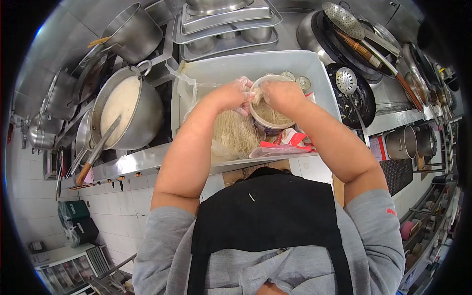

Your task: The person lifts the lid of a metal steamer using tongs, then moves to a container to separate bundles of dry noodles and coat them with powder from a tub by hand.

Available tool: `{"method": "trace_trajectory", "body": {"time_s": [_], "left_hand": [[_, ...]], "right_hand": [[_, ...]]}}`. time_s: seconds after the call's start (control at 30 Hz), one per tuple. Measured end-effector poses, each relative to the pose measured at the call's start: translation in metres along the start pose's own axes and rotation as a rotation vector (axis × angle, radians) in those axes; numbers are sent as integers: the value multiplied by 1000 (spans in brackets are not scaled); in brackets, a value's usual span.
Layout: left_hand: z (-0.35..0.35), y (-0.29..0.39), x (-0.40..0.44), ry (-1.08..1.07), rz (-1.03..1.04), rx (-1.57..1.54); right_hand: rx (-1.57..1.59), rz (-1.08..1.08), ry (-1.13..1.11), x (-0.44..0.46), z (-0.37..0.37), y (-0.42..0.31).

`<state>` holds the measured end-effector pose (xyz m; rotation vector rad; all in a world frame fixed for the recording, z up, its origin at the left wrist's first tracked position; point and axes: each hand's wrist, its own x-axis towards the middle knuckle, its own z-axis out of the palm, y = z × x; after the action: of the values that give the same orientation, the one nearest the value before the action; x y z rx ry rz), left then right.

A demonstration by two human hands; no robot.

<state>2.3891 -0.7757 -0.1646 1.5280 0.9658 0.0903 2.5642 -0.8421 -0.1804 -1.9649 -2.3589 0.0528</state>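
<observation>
Evidently, the pale strands (257,95) sit over the tub (270,131) so that loose bits would land inside it. The left hand (240,95) has its fingers curled closed on them at the rim; the right hand (285,96) meets it from the other side, but its fingertips are hidden, so I cannot tell its grip. The tub stands inside the white bin (236,64), beside a heap of thin noodles (235,135), probably to keep both within short reach.
</observation>
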Motion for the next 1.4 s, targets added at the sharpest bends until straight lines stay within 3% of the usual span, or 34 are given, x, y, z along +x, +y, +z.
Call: {"method": "trace_trajectory", "body": {"time_s": [0.07,0.3,0.37,0.4,0.47,0.7,0.77,0.87,1.07,1.4], "left_hand": [[-1,-1,1,19,26,65],[-1,1,-1,16,11,44],[-1,0,0,18,13,41],[-1,-1,-1,17,10,40],[0,-2,0,3,29,-46],[-4,-5,5,-25,0,-43],[-3,-4,3,-25,15,-12],[-1,-3,1,-10,10,-13],[1,0,-3,-7,45,30],[1,0,-2,0,38,62]], "right_hand": [[-49,-102,14,1,5,2],[-36,3,-52,-16,-16,-5],[24,-179,180,-18,-5,-3],[27,-179,178,-14,-3,-4],[94,-293,-43,-5,1,-6],[89,-348,-12,1,13,-3],[96,-237,-38,3,17,3],[146,-241,51,3,18,11],[98,-133,-43,-1,1,4],[61,-43,-21,-2,-1,3]]}}
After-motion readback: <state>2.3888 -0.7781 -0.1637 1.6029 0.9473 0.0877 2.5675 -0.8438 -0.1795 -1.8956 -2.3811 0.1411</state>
